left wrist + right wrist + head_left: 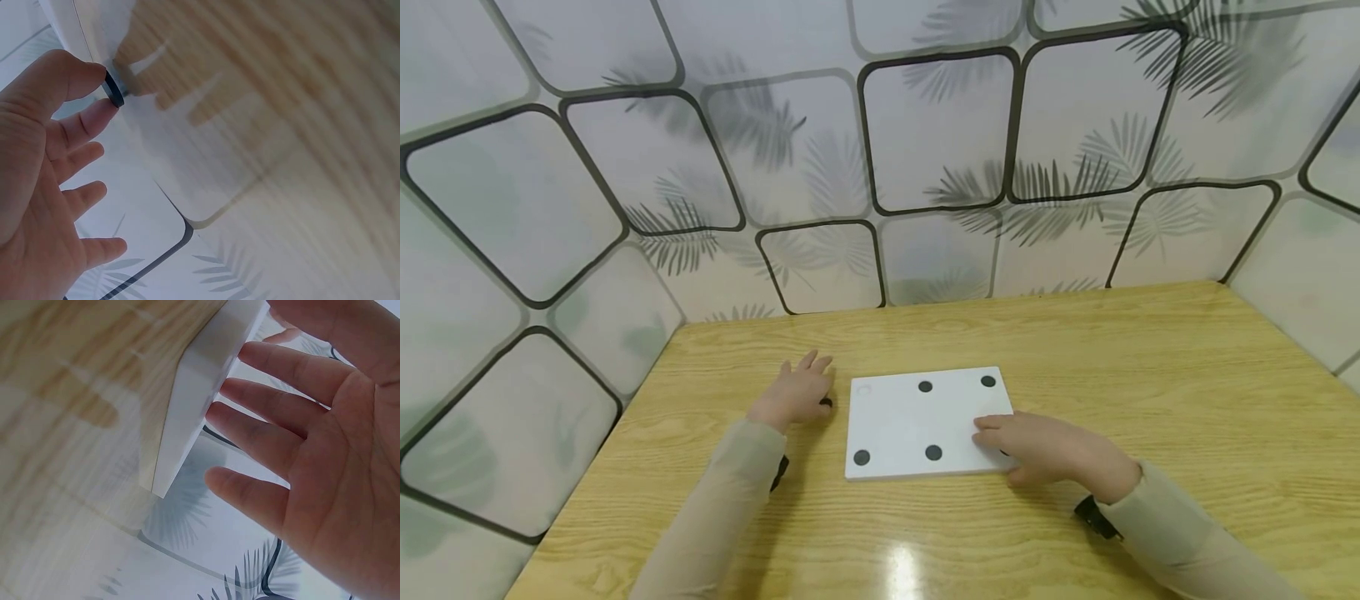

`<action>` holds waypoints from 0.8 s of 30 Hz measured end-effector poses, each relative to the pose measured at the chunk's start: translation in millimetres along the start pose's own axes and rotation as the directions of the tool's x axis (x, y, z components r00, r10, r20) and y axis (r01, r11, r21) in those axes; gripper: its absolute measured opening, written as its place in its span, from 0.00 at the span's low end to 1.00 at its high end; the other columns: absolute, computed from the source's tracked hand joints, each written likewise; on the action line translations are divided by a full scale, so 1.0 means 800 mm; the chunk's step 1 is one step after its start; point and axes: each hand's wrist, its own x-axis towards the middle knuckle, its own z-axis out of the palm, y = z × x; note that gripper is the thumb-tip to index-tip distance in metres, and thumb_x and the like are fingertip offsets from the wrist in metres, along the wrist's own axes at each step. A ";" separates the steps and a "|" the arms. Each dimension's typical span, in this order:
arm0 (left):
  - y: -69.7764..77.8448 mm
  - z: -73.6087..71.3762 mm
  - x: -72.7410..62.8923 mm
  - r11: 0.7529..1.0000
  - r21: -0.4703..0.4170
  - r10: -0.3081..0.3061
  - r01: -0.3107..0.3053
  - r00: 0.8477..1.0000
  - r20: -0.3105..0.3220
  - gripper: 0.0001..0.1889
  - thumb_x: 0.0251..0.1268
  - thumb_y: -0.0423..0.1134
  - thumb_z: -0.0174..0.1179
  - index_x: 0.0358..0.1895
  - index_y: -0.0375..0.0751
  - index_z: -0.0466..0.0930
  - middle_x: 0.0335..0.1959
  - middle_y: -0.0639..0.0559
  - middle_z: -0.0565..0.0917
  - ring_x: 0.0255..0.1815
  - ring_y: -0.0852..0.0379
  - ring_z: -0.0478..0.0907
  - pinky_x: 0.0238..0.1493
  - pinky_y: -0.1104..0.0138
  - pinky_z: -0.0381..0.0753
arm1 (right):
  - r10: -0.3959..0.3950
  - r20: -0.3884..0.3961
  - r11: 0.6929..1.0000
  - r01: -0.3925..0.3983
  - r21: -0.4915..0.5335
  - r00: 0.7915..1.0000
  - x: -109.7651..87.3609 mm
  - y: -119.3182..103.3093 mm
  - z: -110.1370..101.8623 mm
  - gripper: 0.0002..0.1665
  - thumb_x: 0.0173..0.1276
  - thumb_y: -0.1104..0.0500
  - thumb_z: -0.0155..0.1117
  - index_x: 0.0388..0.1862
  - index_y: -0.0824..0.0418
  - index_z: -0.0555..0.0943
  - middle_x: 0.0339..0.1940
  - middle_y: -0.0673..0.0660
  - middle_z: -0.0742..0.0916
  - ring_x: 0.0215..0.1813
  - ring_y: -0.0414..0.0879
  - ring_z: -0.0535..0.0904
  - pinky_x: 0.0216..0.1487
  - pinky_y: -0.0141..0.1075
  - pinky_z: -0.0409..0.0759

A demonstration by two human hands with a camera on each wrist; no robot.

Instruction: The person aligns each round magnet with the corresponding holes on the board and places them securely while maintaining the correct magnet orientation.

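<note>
My left hand (793, 396) is just left of a white board (895, 421) on the table. Its thumb and index finger pinch a small black disc (114, 90) by the edge, close over the wood, while the other fingers are spread. Several black discs sit on the board, among them one at the far right corner (988, 381) and one at the near left (862, 457). A faint outline (865, 389) marks the far left corner. My right hand (1048, 446) lies over the board's right edge with fingers extended, partly hiding a dark disc beneath it.
The wooden table (1150, 375) is glossy and reflects the hands. Behind it and on both sides stand pale walls (932, 133) with dark outlined shapes and leaf prints. A black band (1096, 517) sits at the right wrist.
</note>
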 end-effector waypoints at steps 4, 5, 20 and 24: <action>0.004 -0.004 0.000 1.000 -0.013 0.008 -0.008 1.000 -0.001 0.13 0.56 0.40 0.57 0.17 0.45 0.68 0.66 0.40 0.55 0.67 0.39 0.43 0.55 0.39 0.48 | 0.000 0.001 1.000 0.000 0.009 1.000 -0.001 0.000 0.000 0.28 0.48 0.68 0.64 0.53 0.67 0.73 0.59 0.63 0.71 0.60 0.56 0.66 0.57 0.49 0.61; 0.005 -0.004 0.001 1.000 -0.017 0.011 -0.011 1.000 -0.002 0.12 0.55 0.40 0.57 0.17 0.45 0.68 0.65 0.40 0.55 0.67 0.39 0.43 0.55 0.39 0.48 | 0.000 0.001 1.000 -0.001 0.010 1.000 -0.001 0.000 0.000 0.29 0.48 0.68 0.64 0.53 0.67 0.73 0.59 0.63 0.71 0.60 0.56 0.66 0.57 0.49 0.61; 0.016 -0.010 0.012 0.999 -0.013 0.039 -0.040 0.999 -0.019 0.12 0.56 0.40 0.58 0.18 0.45 0.68 0.66 0.41 0.55 0.67 0.40 0.42 0.56 0.40 0.48 | 0.005 0.004 1.000 -0.005 -0.003 1.000 -0.001 -0.001 0.000 0.28 0.49 0.66 0.65 0.53 0.65 0.73 0.59 0.62 0.72 0.59 0.55 0.66 0.56 0.48 0.63; 0.018 -0.011 0.014 0.999 -0.008 0.033 -0.033 0.999 -0.021 0.11 0.56 0.39 0.57 0.19 0.45 0.68 0.66 0.42 0.54 0.67 0.41 0.42 0.57 0.41 0.48 | 0.001 0.001 1.000 -0.001 -0.009 1.000 0.000 0.000 0.000 0.28 0.48 0.66 0.65 0.52 0.65 0.73 0.59 0.62 0.72 0.59 0.56 0.66 0.56 0.48 0.63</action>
